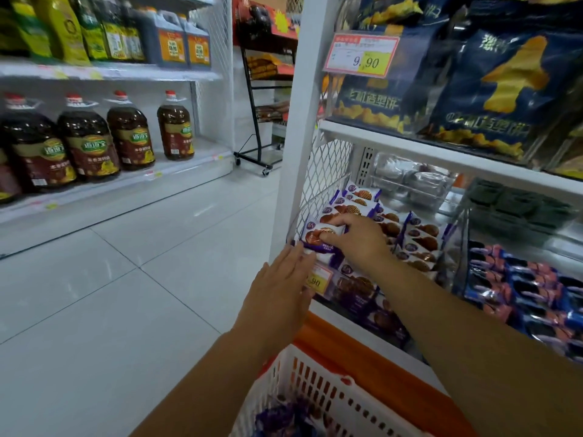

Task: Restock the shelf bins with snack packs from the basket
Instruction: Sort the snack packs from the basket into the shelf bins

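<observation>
1. Head view, item in hand: one snack pack (317,236), purple-and-white film wrapper with a brown biscuit printed on it. It lies at the front left corner of the shelf bin (347,298), on top of the rows of like packs (419,244) already there.
2. Right hand (356,239): reaches in from above, fingers curled over the pack's near end and thumb at its lower edge, gripping it.
3. Left hand (280,288): flat, fingers straight and together, holding nothing. Its fingertips are at the bin's front corner, just beside the yellow price tag (319,280). Whether they touch the pack's lower edge cannot be told.
4. Supply: white lattice basket (318,386) below the arms, with more purple packs (284,417) blurred at its bottom.
5. Handling, judged:
   - Light, one hand suffices.
   - Glossy film, likely slippery and prone to slide off the sloped stack.
   - Contents probably brittle, so do not squeeze the middle.
6. Hold, judged: across the short width near one end, or by the crimped seam. A flat palm at the front edge would stop the pack creeping forward while it is seated.
</observation>
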### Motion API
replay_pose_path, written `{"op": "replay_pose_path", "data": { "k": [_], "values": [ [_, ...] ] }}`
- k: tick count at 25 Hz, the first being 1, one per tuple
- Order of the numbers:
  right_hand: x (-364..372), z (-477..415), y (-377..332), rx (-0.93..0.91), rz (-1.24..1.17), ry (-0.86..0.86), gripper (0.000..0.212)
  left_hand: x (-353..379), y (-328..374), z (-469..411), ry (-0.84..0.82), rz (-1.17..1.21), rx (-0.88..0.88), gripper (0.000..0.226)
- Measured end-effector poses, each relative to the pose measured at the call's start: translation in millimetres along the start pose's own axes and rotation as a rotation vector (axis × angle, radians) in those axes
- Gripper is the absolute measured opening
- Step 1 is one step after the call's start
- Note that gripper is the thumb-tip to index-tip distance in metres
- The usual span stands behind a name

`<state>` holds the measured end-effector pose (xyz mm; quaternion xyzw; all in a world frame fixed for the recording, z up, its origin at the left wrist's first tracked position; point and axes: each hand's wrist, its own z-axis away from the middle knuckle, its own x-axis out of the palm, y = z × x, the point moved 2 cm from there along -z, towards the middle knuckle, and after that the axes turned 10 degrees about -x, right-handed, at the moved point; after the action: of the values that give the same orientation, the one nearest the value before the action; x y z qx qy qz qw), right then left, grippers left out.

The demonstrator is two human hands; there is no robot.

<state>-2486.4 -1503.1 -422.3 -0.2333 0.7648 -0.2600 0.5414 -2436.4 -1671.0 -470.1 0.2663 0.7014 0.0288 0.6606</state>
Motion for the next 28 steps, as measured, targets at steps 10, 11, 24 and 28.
{"op": "replay_pose_path", "data": {
  "k": [10,11,24,28],
  "values": [
    [-16.6,149.0,0.1,-0.163,-0.158,0.408,0.021,35.9,3.6,63.0,0.055,0.209,0.014,0.039],
    [-0.6,177.9,13.1,-0.143,-0.147,0.376,0.019,54.9,3.3,78.3,-0.072,0.171,0.049,0.038],
    [147.6,421.8,228.6,0.763,-0.099,-1.083,0.108,205.9,-48.9,193.2,-1.095,-0.413,0.153,0.053],
    [173.9,430.2,225.9,0.870,-0.183,-0.933,0.065,214.9,-46.2,195.2,-1.120,-0.431,0.159,0.055]
  ]
}}
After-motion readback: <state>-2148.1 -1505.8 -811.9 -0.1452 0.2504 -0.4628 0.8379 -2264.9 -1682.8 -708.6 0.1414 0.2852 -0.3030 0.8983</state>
